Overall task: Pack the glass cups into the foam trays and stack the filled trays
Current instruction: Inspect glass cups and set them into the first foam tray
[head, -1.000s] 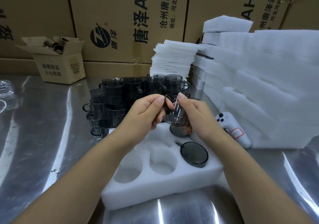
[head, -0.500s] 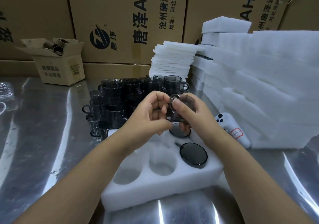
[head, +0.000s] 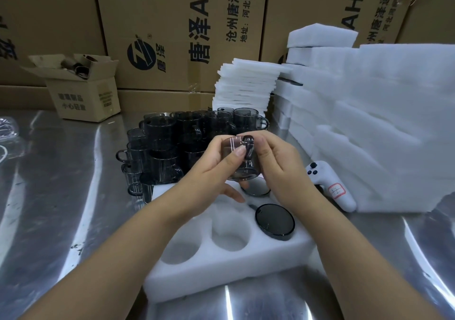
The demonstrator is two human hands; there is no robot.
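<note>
Both hands hold one smoky glass cup (head: 242, 169) above the far end of a white foam tray (head: 229, 268). My left hand (head: 209, 176) grips its side with the thumb on the glass. On the handle side, my right hand (head: 278, 167) pinches it. The cup's handle faces me. In the tray's near right hole sits a cup (head: 275, 221), bottom up. Another cup (head: 256, 189) sits in the far right hole, partly hidden by my hands. Two near holes are bare. A cluster of stacked smoky cups (head: 172, 144) stands behind the tray.
Tall stacks of white foam trays (head: 384, 122) fill the right side, with thin foam sheets (head: 246, 85) piled behind the cups. A white controller (head: 330, 184) lies against the foam stack. A small open carton (head: 81, 85) stands at the back left on the steel table (head: 49, 196). Large cardboard boxes line the back.
The hands have turned the held cup, so its handle now faces me, and lifted it slightly. The tray and the seated cups have not moved.
</note>
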